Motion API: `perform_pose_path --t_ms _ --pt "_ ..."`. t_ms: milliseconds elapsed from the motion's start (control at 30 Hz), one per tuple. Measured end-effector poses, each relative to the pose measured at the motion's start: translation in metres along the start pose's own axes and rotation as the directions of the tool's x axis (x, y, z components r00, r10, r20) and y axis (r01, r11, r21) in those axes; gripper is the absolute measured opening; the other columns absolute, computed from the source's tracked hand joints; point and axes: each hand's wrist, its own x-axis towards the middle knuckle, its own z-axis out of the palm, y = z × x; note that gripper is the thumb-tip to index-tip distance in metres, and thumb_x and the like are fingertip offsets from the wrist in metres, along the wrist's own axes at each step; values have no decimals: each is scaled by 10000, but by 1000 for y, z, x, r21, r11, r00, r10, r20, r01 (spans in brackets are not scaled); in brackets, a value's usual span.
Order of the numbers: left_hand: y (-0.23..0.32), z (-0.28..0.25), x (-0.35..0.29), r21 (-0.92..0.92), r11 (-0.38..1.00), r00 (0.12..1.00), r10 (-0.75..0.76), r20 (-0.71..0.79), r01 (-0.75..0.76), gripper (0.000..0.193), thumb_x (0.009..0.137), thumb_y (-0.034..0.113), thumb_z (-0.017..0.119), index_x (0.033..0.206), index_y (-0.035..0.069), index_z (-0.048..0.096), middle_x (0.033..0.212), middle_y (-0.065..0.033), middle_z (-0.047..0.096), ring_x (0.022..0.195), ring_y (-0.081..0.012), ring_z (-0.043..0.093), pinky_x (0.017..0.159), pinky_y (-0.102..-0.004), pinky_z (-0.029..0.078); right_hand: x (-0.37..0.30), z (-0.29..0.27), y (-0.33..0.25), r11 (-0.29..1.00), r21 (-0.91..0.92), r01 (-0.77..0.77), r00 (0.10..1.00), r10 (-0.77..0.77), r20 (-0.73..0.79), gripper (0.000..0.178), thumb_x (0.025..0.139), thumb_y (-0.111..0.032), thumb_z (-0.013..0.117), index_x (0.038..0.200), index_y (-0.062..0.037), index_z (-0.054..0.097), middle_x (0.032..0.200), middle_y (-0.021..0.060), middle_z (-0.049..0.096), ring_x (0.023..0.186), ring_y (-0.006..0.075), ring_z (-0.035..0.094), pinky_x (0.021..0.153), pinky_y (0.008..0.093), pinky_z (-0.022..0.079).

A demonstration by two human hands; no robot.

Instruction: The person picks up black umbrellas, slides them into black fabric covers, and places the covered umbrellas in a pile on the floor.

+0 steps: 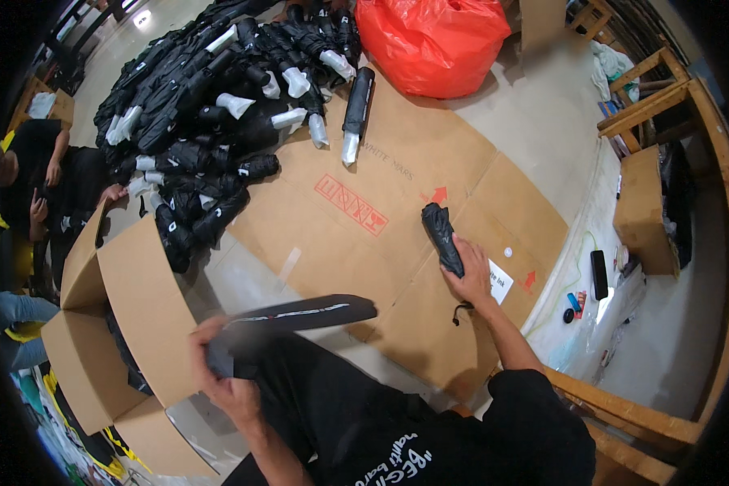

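Observation:
My left hand is closed around the near end of a long, flat black fabric sleeve with a pale line along its length. The fingers and that end are smeared by motion. The sleeve points right, above my lap. My right hand grips a folded black umbrella by its lower part, over the flat cardboard sheet. A dark wrist cord dangles below that hand. Farther off, a black umbrella with a clear-wrapped handle lies by itself on the cardboard.
A large heap of black umbrellas covers the floor at far left. An open cardboard box stands at near left, with another person beyond it. A red plastic bag sits at the back. Wooden frames line the right.

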Motion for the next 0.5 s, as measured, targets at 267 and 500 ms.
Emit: perform_pose_path --t_ms 267,500 --pt "-76 107 7 237 955 907 -254 336 179 215 884 54 592 1052 -69 647 966 -237 691 938 -332 693 853 -380 516 27 37 158 939 70 -336 930 343 -136 508 1013 -391 466 1378 -53 570 1534 212 378 1430 386 324 1177 512 227" --pt "12 222 96 290 950 615 -161 772 -115 166 807 59 712 869 -27 584 869 -191 637 826 -389 642 731 -439 496 45 12 113 937 -98 -335 941 328 -77 611 935 -386 588 1455 -91 466 1567 216 315 1453 407 268 1183 568 186"
